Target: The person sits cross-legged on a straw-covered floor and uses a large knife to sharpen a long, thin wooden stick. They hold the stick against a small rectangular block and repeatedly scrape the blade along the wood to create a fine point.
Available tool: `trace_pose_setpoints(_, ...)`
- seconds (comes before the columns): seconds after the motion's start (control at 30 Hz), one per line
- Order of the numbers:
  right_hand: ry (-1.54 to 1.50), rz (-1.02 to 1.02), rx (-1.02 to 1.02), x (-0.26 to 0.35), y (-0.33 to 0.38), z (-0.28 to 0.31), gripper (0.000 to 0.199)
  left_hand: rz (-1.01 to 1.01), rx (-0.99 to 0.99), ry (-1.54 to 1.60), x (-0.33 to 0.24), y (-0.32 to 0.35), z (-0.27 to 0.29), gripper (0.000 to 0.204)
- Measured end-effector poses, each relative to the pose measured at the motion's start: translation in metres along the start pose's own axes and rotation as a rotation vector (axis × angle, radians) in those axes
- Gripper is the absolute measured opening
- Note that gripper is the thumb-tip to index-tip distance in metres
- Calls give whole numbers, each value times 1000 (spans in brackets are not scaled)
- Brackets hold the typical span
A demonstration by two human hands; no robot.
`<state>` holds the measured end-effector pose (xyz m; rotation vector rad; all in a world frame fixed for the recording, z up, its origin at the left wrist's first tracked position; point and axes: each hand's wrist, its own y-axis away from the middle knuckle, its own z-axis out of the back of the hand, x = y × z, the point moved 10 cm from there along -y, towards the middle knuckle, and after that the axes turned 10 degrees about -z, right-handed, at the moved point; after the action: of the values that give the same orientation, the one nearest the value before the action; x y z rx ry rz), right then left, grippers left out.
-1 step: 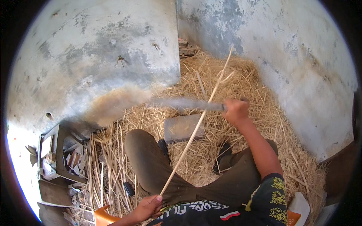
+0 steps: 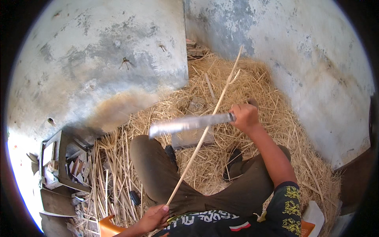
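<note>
A long, thin pale wooden strip (image 2: pixel 188 169), likely bamboo, slants from my lap toward the far wall. My left hand (image 2: pixel 154 218) is closed around its near end, low by my shirt. My right hand (image 2: pixel 244 117) grips the handle of a long, broad machete (image 2: pixel 183 125), whose blade points left and is blurred by motion. The blade crosses the strip around its middle; whether the two touch I cannot tell. A split sliver (image 2: pixel 235 76) curls away from the strip near its far end. Beneath the blade, a grey block (image 2: pixel 193 140) lies partly hidden.
Straw-like shavings (image 2: pixel 268 146) cover the floor around my bent legs. Left of me lies a heap of long strips (image 2: pixel 112 181), beside an overturned-looking dark stool frame (image 2: pixel 59 158) with scraps in it. Peeling walls (image 2: pixel 118 51) rise ahead. I sit on something orange (image 2: pixel 106 228).
The machete blade has swung nearer to me, its tip dropping toward my left knee. The far sliver has shifted slightly. My left hand stays on the strip.
</note>
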<state>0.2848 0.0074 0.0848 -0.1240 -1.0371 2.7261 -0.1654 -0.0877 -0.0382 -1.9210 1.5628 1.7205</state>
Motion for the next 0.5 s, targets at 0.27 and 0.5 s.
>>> trace_pose_setpoints(0.27,338,-864,187,-175,14,36,18,186,98,-237,12,40,-1,34)
trace_pose_setpoints(0.5,425,-933,163,-266,24,38,24,-134,-36,-799,93,60,104,32)
